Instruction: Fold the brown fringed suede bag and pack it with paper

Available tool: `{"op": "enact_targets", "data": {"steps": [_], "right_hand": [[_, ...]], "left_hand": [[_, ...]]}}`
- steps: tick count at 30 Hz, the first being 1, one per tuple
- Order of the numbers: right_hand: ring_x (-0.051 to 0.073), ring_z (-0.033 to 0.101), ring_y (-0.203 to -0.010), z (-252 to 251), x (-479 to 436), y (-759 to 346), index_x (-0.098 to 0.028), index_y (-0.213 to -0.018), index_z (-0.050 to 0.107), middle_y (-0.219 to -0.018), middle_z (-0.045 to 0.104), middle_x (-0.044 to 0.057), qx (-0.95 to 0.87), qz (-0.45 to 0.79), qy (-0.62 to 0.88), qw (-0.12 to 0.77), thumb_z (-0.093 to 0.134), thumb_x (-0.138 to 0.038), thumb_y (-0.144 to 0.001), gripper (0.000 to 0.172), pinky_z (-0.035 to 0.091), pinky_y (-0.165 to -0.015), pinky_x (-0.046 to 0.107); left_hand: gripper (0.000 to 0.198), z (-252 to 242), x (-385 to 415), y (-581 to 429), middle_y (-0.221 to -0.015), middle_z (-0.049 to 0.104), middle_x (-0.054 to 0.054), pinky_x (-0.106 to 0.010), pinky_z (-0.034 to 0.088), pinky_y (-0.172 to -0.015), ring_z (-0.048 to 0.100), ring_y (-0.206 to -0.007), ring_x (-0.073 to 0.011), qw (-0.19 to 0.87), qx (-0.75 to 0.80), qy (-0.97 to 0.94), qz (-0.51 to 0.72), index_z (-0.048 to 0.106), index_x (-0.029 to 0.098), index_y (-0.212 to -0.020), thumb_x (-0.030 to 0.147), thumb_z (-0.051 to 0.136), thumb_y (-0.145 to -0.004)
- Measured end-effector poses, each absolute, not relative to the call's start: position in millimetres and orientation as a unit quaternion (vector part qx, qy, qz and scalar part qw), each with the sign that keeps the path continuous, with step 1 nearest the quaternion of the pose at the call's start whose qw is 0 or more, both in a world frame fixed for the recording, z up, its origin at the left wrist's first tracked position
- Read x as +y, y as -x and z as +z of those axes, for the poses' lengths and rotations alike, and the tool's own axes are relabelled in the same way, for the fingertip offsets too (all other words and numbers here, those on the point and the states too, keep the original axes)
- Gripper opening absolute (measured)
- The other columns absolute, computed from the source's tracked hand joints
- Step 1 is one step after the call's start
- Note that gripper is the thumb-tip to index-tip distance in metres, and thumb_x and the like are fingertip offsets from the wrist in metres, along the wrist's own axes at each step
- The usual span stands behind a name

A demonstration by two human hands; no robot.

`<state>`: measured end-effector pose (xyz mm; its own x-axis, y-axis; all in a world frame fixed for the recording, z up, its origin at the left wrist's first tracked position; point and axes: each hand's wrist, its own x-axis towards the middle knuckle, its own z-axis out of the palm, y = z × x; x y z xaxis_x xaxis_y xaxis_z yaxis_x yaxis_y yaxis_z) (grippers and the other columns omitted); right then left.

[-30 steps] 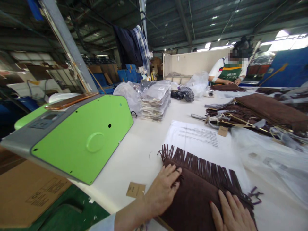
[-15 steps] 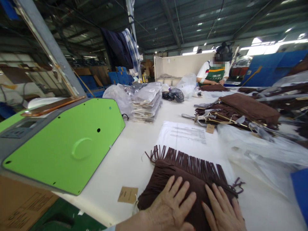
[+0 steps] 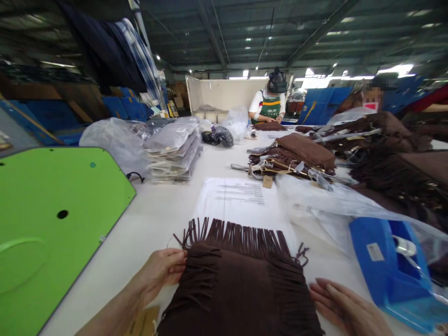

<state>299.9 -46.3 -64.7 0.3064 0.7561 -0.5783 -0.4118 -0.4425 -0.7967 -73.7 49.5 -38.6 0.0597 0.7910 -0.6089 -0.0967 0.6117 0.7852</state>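
A dark brown fringed bag (image 3: 245, 289), suede-like, lies flat at the front of the white table, its long fringe spread away from me. My left hand (image 3: 161, 270) is at its upper left side, thumb and fingers closed on the edge by the fringe. Beside the bag's right edge is my right hand (image 3: 345, 301), open, its fingers straight and the fingertips at the side strands. Partly under my left forearm, a brown card tag (image 3: 143, 322) shows. Beyond the fringe lies a printed white sheet (image 3: 238, 193).
A bright green machine panel (image 3: 70, 219) stands left. Behind it is a stack of plastic-wrapped packets (image 3: 171, 154). More brown bags (image 3: 304, 151) are piled right, near clear plastic sheeting (image 3: 315, 210) and a blue bin (image 3: 371, 261). A co-worker in a green apron (image 3: 269, 109) works across the table.
My hands have gone from lying flat on the bag to its two sides, the left closing on the edge. The view has swung right, bringing in the blue bin and another person.
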Motion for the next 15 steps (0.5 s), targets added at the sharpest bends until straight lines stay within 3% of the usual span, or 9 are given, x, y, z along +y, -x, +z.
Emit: {"op": "enact_targets", "data": {"steps": [4,9,15], "right_hand": [[0.022,0.068,-0.082,-50,-24,-287,-0.015,-0.084,0.065,-0.081,0.073,0.006,-0.185,0.626,0.616,0.441,0.072,-0.041,-0.065,0.033,0.054,-0.071,0.028],[0.020,0.068,-0.077,-38,-10,-285,-0.016,-0.093,0.069,-0.086,0.073,0.006,-0.228,0.720,0.553,0.352,0.061,-0.044,-0.076,0.034,0.052,-0.070,0.028],[0.017,0.066,-0.089,-45,11,-286,-0.014,-0.093,0.071,-0.088,0.073,0.006,-0.136,0.839,0.391,0.353,0.053,-0.028,-0.085,0.023,0.044,-0.091,0.027]], "left_hand": [[0.048,-41,57,66,-0.066,0.070,-0.007,-0.025,0.046,-0.057,0.060,-0.057,-0.0146,0.692,0.585,-0.302,0.296,0.064,0.011,-0.067,0.046,0.085,-0.042],[0.037,-45,59,71,-0.064,0.069,-0.005,-0.022,0.045,-0.057,0.061,-0.058,-0.0132,0.731,0.543,-0.295,0.290,0.063,0.011,-0.062,0.039,0.084,-0.050],[0.029,-42,65,70,-0.070,0.071,-0.006,-0.022,0.048,-0.065,0.064,-0.068,-0.0154,0.775,0.491,-0.290,0.272,0.066,0.012,-0.065,0.036,0.080,-0.059]]}}
